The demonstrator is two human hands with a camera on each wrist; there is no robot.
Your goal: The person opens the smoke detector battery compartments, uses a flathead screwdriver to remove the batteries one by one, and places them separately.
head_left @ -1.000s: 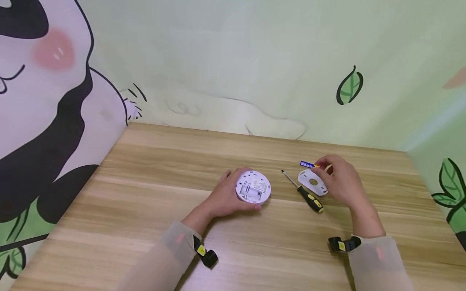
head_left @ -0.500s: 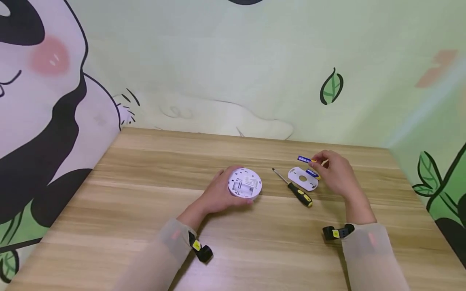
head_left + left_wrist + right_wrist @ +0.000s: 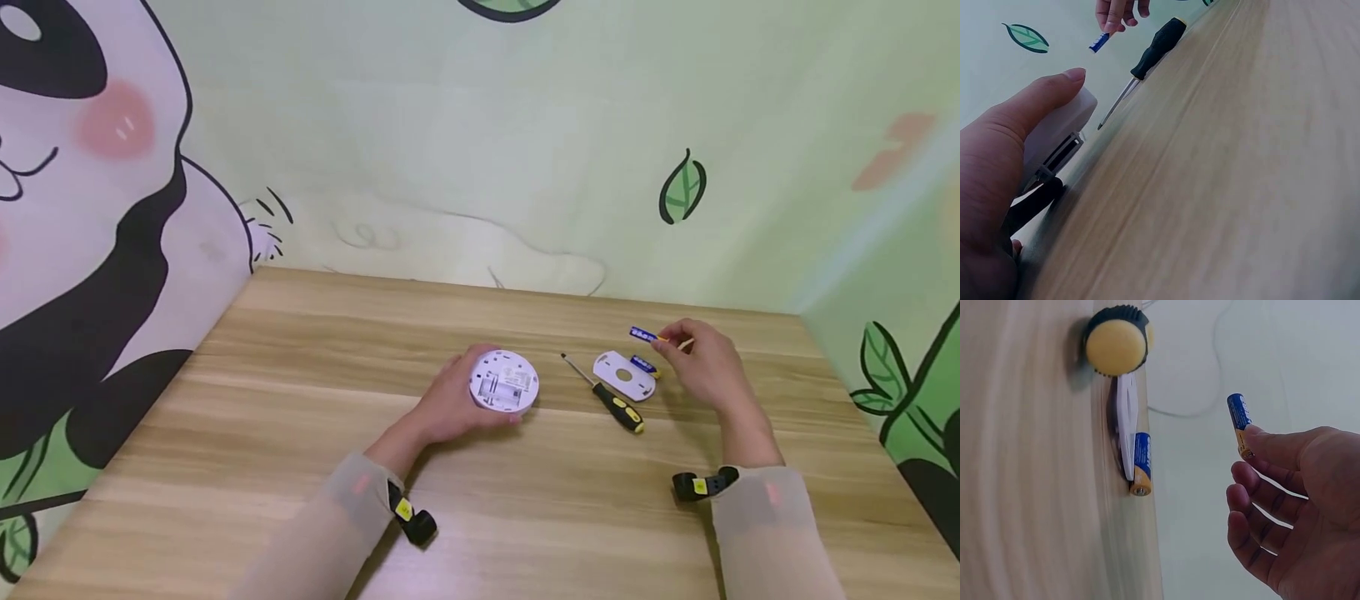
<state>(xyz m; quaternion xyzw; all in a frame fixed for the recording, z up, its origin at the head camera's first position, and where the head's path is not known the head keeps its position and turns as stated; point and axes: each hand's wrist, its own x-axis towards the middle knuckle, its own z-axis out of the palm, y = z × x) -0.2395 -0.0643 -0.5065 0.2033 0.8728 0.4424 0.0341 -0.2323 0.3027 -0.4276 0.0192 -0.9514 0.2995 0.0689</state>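
Observation:
My left hand (image 3: 450, 400) grips the rim of a round white smoke detector (image 3: 486, 364), its back with the uncovered battery bay tilted up. In the left wrist view the thumb (image 3: 1054, 90) presses along the detector's side (image 3: 1088, 103). Thumb and index finger of my right hand (image 3: 703, 360) pinch one end of a blue and yellow battery (image 3: 642, 334), held up above the table. The other fingers curve loosely below it in the right wrist view. A second battery (image 3: 643, 365) lies at the far right edge of a white mounting plate (image 3: 609, 372); the right hand is just right of it.
A black and yellow screwdriver (image 3: 617, 407) lies between the detector and the plate, its tip pointing away to the left. Behind the wooden table (image 3: 360, 325) stands a painted wall (image 3: 420, 150). A camera is strapped to each wrist.
My right hand has drawn the pinched battery up and to the right, away from the plate, uncovering the second battery. The left hand keeps its hold on the detector. The head view has shifted slightly.

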